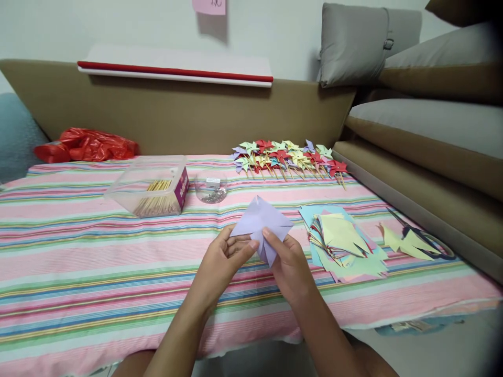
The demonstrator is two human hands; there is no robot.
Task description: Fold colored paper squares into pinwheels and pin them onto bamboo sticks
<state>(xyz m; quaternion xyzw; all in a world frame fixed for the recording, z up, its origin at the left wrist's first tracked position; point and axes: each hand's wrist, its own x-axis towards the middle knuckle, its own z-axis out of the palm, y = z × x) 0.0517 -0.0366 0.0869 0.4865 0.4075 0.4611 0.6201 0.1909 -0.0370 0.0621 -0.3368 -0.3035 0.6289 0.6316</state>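
A lavender paper square (261, 217) with slits cut in from its corners is held up between both hands, one corner pointing away from me. My left hand (226, 256) pinches its near left edge, thumb on top and fingers beneath. On the near right side my right hand (288, 259) grips the same paper, its thumb pressed near the middle. The two thumbs nearly meet. Right of my hands lies a stack of cut paper squares (340, 235) in yellow, green, blue and pink.
Scissors (426, 241) lie at the right by yellow paper pieces (408, 243). Finished paper pinwheels (291, 157) are piled at the back. A clear bin (145, 191) holds wooden sticks; beside it stands a round dish (212, 189) of small metal pieces. Behind is a red plastic bag (90, 145).
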